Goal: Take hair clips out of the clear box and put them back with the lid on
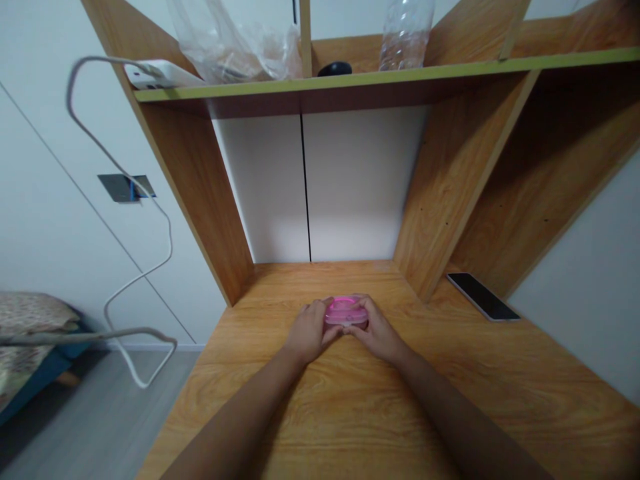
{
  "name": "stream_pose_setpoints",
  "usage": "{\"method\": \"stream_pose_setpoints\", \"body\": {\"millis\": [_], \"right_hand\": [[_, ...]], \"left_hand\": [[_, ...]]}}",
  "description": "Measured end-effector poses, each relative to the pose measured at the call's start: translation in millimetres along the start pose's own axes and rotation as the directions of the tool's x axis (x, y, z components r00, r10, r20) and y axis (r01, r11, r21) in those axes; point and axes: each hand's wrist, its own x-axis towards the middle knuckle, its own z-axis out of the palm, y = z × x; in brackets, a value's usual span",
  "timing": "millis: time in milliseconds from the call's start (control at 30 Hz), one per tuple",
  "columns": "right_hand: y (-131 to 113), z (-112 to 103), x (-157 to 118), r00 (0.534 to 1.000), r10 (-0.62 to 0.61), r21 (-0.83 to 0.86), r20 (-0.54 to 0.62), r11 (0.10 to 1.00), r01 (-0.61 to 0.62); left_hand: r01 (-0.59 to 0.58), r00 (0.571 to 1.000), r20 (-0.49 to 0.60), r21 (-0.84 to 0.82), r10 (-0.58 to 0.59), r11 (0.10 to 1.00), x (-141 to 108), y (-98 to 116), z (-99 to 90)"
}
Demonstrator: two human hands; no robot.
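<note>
A small pink case (346, 315) with a see-through look and a brighter pink ring on top is on the wooden desk (340, 413), near its middle. My left hand (309, 331) grips the left side of the case, thumb at the front edge. From the right, my right hand (376, 330) holds the other side, its thumb also at the front and its fingers over the top. The two thumbs nearly meet at the front of the case. What is inside the case cannot be made out.
A dark-screened phone (483, 297) lies at the right, beside the shelf's upright board (465, 180). On the shelf (350, 83) above are a plastic bag (240, 53), a clear bottle (406, 37) and a white power strip (163, 73). A white cable (167, 247) hangs at left.
</note>
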Motion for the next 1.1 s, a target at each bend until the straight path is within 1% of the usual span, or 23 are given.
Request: {"method": "stream_pose_setpoints", "body": {"millis": [300, 567, 667, 867, 1000, 1100], "right_hand": [[4.8, 1.1, -1.5, 1.0, 0.025, 0.009, -0.011, 1.0, -0.025], [1.7, -6.2, -1.2, 0.996, 0.05, 0.052, 0.071, 0.997, -0.054], [-1.9, -7.5, -1.5, 0.997, 0.035, 0.026, 0.068, 0.999, -0.037], [-4.7, -7.2, -3.4, 0.997, 0.032, -0.082, 0.064, 0.996, -0.026], [-5.8, -6.6, -2.7, 0.998, 0.026, -0.086, 0.06, 0.996, -0.02], [-8.7, -6.1, -2.3, 0.999, 0.027, -0.088, 0.037, 0.996, -0.024]], "left_hand": [[-0.032, 0.999, 0.005, -0.019, 0.032, 0.999, 0.3, 0.4, -3.5], [-0.021, 1.0, -0.004, -0.037, 0.021, 0.999, 1.7, 2.8, -6.2], [-0.024, 1.0, -0.004, -0.047, 0.024, 0.999, 2.9, 3.2, -6.2], [-0.025, 1.0, -0.006, -0.042, 0.025, 0.999, 3.2, 4.3, -7.5], [-0.015, 1.0, -0.001, -0.022, 0.015, 1.0, 1.6, 6.2, -9.3], [-0.012, 1.0, -0.008, -0.034, 0.012, 0.999, 0.9, 6.9, -9.0]]}}
